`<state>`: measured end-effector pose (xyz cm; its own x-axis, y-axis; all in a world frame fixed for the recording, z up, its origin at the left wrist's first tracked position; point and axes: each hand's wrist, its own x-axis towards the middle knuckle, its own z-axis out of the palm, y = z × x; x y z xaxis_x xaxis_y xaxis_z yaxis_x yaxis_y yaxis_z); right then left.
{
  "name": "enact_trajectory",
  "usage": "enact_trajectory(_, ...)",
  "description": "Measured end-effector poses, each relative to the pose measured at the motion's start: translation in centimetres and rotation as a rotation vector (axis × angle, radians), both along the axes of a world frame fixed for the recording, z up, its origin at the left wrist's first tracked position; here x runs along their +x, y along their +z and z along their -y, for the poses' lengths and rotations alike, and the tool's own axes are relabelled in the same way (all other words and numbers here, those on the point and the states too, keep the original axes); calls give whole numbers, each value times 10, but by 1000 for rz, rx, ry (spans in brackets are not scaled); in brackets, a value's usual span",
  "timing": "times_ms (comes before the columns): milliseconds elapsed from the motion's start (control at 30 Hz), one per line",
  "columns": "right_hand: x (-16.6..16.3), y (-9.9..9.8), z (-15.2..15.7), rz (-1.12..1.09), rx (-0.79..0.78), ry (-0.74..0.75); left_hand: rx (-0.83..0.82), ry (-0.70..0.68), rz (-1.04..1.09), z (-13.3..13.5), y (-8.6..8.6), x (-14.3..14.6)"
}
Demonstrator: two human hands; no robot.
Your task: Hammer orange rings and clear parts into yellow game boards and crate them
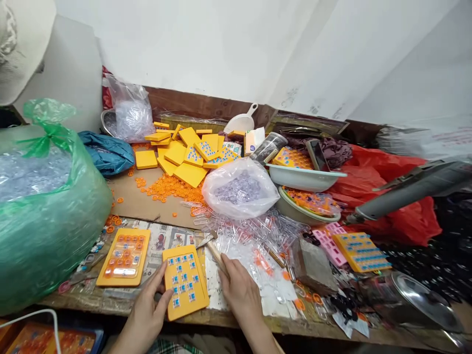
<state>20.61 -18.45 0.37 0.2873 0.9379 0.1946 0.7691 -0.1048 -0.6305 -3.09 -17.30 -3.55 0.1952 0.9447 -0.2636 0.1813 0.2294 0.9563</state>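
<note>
My left hand (148, 301) grips the left edge of a yellow board (186, 284), thumb near its face and fingers partly behind it. Rows of small blue-and-white pieces sit in the board, which is tilted at the table's front edge. In my right hand (240, 290) is a small hammer (217, 255), held by its light wooden handle. Its metal head lies just beyond the board's upper right corner. To the left, a second yellow board (124, 257) carries orange rings, some blue pieces and a clear oblong part.
Yellow blocks (190, 174) are heaped at the back behind loose orange rings (171, 189). A white bag (241, 189) of clear pieces stands mid-table. A large green bag (55, 236) bounds the left. Basins (306, 178), a metal block (315, 265) and a grey tool (401, 196) occupy the right.
</note>
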Motion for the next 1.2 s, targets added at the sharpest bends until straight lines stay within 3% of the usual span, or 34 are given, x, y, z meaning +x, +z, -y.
enact_trajectory(100,9,-3,1,47,26,3,135,-58,-169,-3,2,5)
enact_trajectory(233,20,5,7,-38,89,7,267,-155,-295,-22,18,19)
enact_trajectory(333,21,9,15,-277,48,20,448,-101,-475,-64,35,30)
enact_trajectory(400,15,10,19,-502,-99,-10,560,-34,-608,-103,44,38)
enact_trajectory(500,1,10,21,-785,-293,-80,570,-44,-679,-158,50,48)
enact_trajectory(567,-3,10,22,-852,-309,-94,549,-79,-670,-177,48,51)
enact_trajectory(667,1,9,25,-744,-241,-112,529,-126,-634,-166,47,54)
enact_trajectory(767,10,8,29,-463,-118,-101,536,-232,-478,-126,50,60)
enact_trajectory(900,10,15,30,-219,0,72,580,-348,-247,-83,47,78)
enact_trajectory(1000,4,22,30,-136,36,165,583,-360,-277,-76,38,87)
enact_trajectory(1200,-2,26,34,-107,23,184,539,-311,-230,-79,27,88)
